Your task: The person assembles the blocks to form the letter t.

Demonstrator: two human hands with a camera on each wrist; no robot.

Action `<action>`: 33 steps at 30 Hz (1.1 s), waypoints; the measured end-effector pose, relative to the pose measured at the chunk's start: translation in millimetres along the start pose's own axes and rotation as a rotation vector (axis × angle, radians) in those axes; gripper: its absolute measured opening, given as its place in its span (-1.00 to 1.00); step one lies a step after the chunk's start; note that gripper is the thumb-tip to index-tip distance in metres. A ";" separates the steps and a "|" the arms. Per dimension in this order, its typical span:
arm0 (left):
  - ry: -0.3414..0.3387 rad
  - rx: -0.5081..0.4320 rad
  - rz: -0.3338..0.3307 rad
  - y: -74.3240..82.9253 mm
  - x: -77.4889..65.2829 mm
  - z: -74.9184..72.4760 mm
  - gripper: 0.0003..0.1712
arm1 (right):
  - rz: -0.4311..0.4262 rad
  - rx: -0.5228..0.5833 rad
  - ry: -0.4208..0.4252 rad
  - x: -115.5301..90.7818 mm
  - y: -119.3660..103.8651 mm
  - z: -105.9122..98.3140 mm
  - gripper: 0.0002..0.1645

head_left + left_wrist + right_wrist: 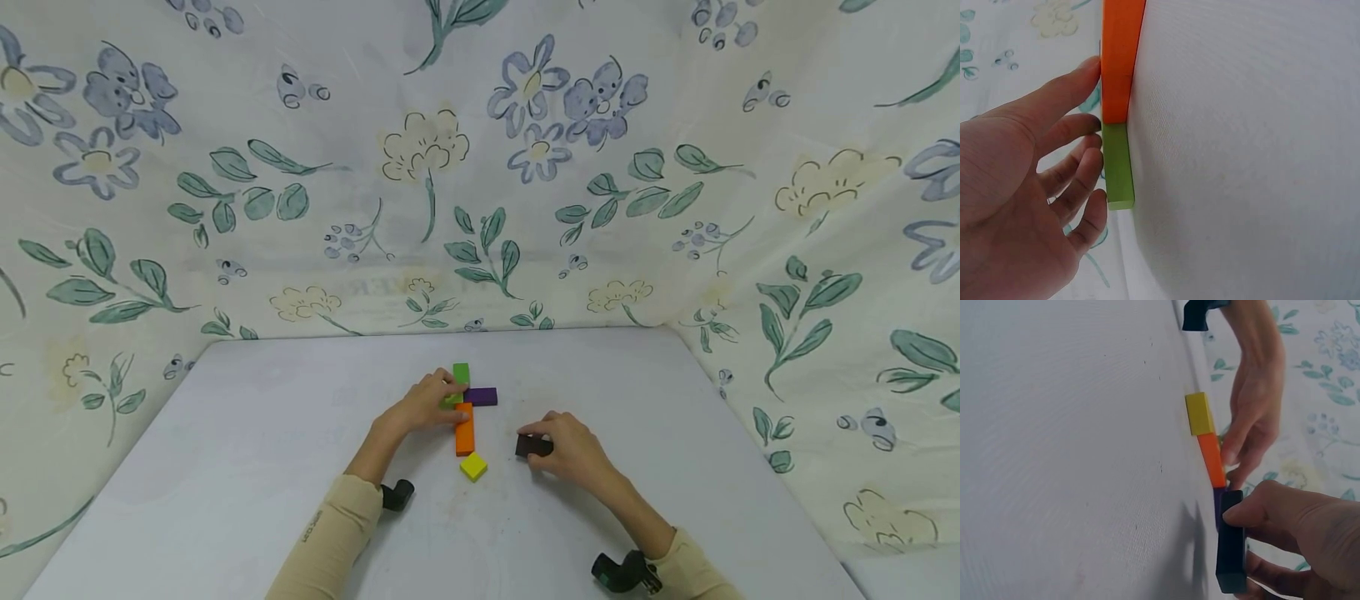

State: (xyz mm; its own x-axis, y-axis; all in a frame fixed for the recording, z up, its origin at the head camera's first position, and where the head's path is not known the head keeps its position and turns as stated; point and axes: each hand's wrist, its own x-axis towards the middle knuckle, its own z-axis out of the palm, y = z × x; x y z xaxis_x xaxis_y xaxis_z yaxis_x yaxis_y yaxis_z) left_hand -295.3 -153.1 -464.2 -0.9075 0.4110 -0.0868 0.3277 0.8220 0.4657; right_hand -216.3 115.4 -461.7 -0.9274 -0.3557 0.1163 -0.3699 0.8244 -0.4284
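Observation:
My right hand (pixel 577 450) pinches a black block (pixel 528 447) between thumb and fingers, to the right of a group of coloured blocks. In the right wrist view the thumb lies on the black block (pixel 1231 550). My left hand (pixel 422 406) is at the left of the group, its thumb touching the orange block (pixel 465 433) and its fingers loosely bent beside the green blocks (pixel 461 372). From the green blocks a purple block (pixel 483 397) extends rightward. A yellow block (pixel 473 467), turned cornerwise, lies at the near end of the orange one.
The blocks lie on a white table (pixel 300 400). Floral cloth (pixel 420 275) hangs behind it and along both sides. A dark camera mount (pixel 397 495) sticks out by the left wrist, another camera mount (pixel 622 572) by the right.

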 end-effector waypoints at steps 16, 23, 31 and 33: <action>0.005 -0.005 0.005 -0.1 -0.2 -0.5 -0.34 | -0.076 0.004 -0.074 1.1 -9.1 2.0 -0.60; 0.005 -0.003 0.007 -0.7 1.0 -0.5 -0.33 | -0.106 0.008 -0.104 2.5 -14.5 1.3 -0.59; 0.004 -0.001 0.011 -1.0 0.7 -0.6 -0.33 | -0.133 -0.011 -0.134 3.4 -19.1 4.3 -0.59; 0.006 0.001 0.014 -0.9 0.5 -0.6 -0.33 | -0.138 -0.014 -0.144 3.1 -20.3 5.1 -0.59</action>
State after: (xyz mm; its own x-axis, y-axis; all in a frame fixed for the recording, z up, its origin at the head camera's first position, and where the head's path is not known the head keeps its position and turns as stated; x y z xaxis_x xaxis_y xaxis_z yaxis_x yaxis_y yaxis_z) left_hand -296.2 -153.8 -464.1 -0.9043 0.4203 -0.0750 0.3410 0.8167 0.4655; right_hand -211.3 95.3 -457.1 -0.8507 -0.5239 0.0434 -0.4944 0.7692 -0.4048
